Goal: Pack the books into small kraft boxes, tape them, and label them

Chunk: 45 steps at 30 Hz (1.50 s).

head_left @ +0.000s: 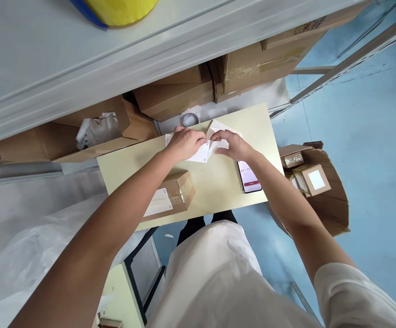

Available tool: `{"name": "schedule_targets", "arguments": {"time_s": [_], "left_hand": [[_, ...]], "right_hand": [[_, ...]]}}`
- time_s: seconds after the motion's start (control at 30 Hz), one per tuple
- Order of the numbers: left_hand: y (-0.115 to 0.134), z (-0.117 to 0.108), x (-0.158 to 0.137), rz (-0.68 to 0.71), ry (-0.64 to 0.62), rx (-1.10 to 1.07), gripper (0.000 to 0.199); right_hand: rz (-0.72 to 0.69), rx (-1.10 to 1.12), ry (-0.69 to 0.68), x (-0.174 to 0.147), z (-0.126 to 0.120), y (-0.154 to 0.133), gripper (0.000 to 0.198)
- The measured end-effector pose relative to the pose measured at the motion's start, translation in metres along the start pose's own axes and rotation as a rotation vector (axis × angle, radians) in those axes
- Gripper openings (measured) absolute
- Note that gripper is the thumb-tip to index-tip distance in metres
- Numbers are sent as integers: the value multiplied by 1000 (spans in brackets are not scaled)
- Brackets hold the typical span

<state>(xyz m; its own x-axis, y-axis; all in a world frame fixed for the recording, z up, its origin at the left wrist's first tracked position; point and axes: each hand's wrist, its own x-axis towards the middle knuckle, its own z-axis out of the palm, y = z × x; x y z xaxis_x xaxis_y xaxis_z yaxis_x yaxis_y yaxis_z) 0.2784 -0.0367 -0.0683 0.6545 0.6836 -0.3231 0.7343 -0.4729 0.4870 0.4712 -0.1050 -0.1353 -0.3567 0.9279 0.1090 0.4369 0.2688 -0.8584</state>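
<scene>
At the far side of a pale yellow table, my left hand [185,144] is curled over a white label sheet [200,153], its thumb and fingers closing on the right part of it. Beside it, my right hand [234,145] pinches a second white paper [217,130], thumb and forefinger near its left edge. The two papers meet or overlap between my hands; exactly how is hidden by the fingers. Nearer to me, under my left forearm, lies a taped cardboard box [180,193] with a white label on it. A phone [249,177] showing a timer lies by my right forearm.
A tape roll [190,120] sits just beyond the table's [215,191] far edge. Cardboard boxes [180,93] line the shelf behind. On the blue floor to the right, an open carton [334,205] holds small boxes. Clear plastic wrap [41,250] bulges at the left.
</scene>
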Motion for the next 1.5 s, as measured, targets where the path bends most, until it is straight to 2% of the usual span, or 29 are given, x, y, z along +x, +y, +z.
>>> {"name": "schedule_targets", "arguments": {"time_s": [0.2,0.43,0.6,0.7,0.8,0.87,0.93,1.1,1.23,1.37,1.5], "left_hand": [[-13,-5,3,-28,52,8,23],[-31,-11,5,-76,167,14,25],[-37,-15,-4,-115,212,-30,27],[-35,-20,-18,-109,222,-65,27],[-28,-26,-39,-90,259,-116,29],[-21,-30,-58,-86,274,-172,30],[-13,-33,-82,-87,266,-234,31],[2,-39,-162,-84,248,-332,30],[2,-37,-234,-115,328,-400,28],[-8,-30,-292,-127,423,-483,26],[-16,-31,-329,-99,455,-503,24]], "right_hand": [[87,-109,-52,-1,-10,15,35],[97,-225,-72,-3,-17,41,24],[171,-372,-87,-10,-19,52,49],[196,-434,-68,-17,-23,41,61],[196,-397,-36,-23,-23,14,51],[209,-302,1,-28,-18,-12,37],[239,-160,36,-33,-8,-44,33],[275,276,124,-45,37,-131,38],[196,592,68,-53,75,-197,46],[161,660,54,-59,103,-250,46],[137,593,76,-62,125,-282,42]]}}
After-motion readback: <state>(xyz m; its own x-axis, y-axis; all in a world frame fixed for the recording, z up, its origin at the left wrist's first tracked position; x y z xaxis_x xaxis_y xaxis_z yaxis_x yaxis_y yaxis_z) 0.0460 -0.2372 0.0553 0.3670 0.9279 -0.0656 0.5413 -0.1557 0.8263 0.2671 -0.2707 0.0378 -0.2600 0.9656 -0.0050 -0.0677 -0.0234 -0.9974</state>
